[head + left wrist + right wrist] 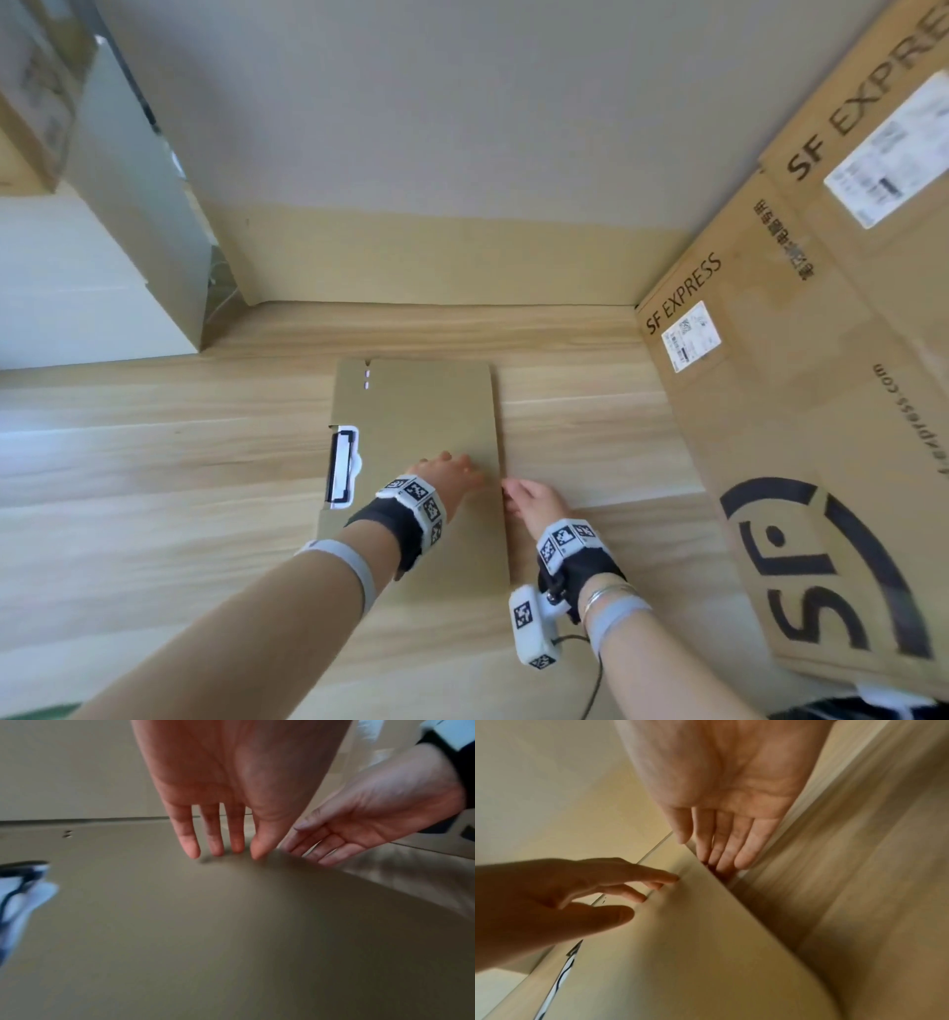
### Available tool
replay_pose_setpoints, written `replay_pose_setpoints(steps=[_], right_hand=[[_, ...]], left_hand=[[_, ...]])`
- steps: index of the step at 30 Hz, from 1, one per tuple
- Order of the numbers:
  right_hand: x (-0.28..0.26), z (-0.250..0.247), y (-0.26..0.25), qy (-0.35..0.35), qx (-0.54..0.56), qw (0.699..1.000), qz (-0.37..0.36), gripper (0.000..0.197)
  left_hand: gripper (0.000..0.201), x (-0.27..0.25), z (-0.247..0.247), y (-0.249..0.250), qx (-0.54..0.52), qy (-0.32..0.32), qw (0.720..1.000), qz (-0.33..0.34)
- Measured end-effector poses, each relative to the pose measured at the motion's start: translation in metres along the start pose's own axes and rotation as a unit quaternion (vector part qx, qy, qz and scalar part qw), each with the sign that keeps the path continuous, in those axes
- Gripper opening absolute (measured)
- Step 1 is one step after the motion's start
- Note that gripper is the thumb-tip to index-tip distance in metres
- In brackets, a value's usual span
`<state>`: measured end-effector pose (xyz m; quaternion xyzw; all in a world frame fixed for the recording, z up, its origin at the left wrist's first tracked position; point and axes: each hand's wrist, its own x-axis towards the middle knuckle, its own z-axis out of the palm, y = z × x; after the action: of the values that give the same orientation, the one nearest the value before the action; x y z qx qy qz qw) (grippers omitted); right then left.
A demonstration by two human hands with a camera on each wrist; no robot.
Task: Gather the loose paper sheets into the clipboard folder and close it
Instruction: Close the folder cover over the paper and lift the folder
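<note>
The brown clipboard folder [416, 411] lies flat on the wooden table [154, 488], cover down, with its black-and-white clip [343, 470] showing through a cutout on its left side. My left hand [452, 470] rests on the cover [231, 923] near its right edge, its straight fingertips [191, 850] touching it. My right hand [529, 501] is at the folder's right edge; in the right wrist view its straight fingers [746, 852] reach just beneath the slightly raised cover edge [706, 874]. No loose sheets are visible.
Large SF Express cardboard boxes [821, 411] stand along the right side of the table. A white box [77, 282] and a pale panel [144, 205] stand at the back left. The wall runs close behind the folder.
</note>
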<state>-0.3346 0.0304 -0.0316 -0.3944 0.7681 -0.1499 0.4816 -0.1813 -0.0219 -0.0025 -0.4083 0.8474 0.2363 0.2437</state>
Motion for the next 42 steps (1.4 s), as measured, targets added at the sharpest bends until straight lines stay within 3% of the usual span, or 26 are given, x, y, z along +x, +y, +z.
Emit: replay_pose_setpoints(steps=[4,7,9,12,16,19,23,24,26,28,30,33,36,38,42], right_hand=[[0.006,0.007,-0.022,0.032,-0.079,0.996,-0.008,0.039],[0.014,0.019,-0.035,0.041,-0.134,0.990,-0.007,0.059],[0.016,0.027,-0.044,0.041,-0.171,0.984,0.007,0.080],[0.015,0.038,-0.056,0.049,-0.228,0.972,0.026,0.102],[0.019,0.044,-0.063,0.070,-0.192,0.977,0.055,0.102],[0.023,0.039,-0.061,0.071,-0.095,0.990,0.071,0.100],[0.025,0.033,-0.061,0.047,-0.023,0.994,0.098,0.098],[0.025,0.031,-0.062,0.037,-0.016,0.994,0.103,0.097],[0.021,0.026,-0.068,0.032,0.008,0.994,0.102,0.096],[0.013,0.016,-0.081,0.054,0.034,0.995,0.072,0.096],[0.004,0.005,-0.100,0.099,0.051,0.994,0.010,0.092],[-0.016,-0.011,-0.129,0.162,0.065,0.981,-0.083,0.085],[-0.028,-0.016,-0.144,0.189,0.087,0.969,-0.133,0.079],[-0.033,-0.014,-0.147,0.200,0.089,0.963,-0.157,0.079],[-0.034,-0.009,-0.139,0.195,0.095,0.959,-0.182,0.080]], left_hand=[[0.061,-0.005,0.018,-0.037,-0.065,0.091,0.986,-0.123],[0.056,-0.016,0.029,-0.071,-0.156,0.099,0.946,-0.267],[0.055,-0.021,0.034,-0.084,-0.224,0.100,0.913,-0.327],[0.067,-0.023,0.030,-0.090,-0.346,0.126,0.857,-0.359],[0.092,-0.020,0.019,-0.096,-0.502,0.150,0.767,-0.371],[0.090,-0.020,0.016,-0.110,-0.571,0.144,0.720,-0.368],[0.027,-0.022,0.020,-0.119,-0.582,0.110,0.726,-0.351],[0.021,-0.024,0.019,-0.119,-0.589,0.118,0.725,-0.336],[0.035,-0.022,0.025,-0.125,-0.618,0.150,0.705,-0.313],[0.043,-0.028,0.021,-0.131,-0.668,0.199,0.666,-0.264],[0.042,-0.039,0.008,-0.133,-0.707,0.255,0.625,-0.209],[0.040,-0.061,-0.024,-0.132,-0.722,0.337,0.591,-0.125],[0.040,-0.080,-0.045,-0.132,-0.691,0.397,0.598,-0.084],[0.045,-0.092,-0.050,-0.131,-0.670,0.407,0.617,-0.071],[0.053,-0.108,-0.054,-0.129,-0.648,0.434,0.625,-0.036]])
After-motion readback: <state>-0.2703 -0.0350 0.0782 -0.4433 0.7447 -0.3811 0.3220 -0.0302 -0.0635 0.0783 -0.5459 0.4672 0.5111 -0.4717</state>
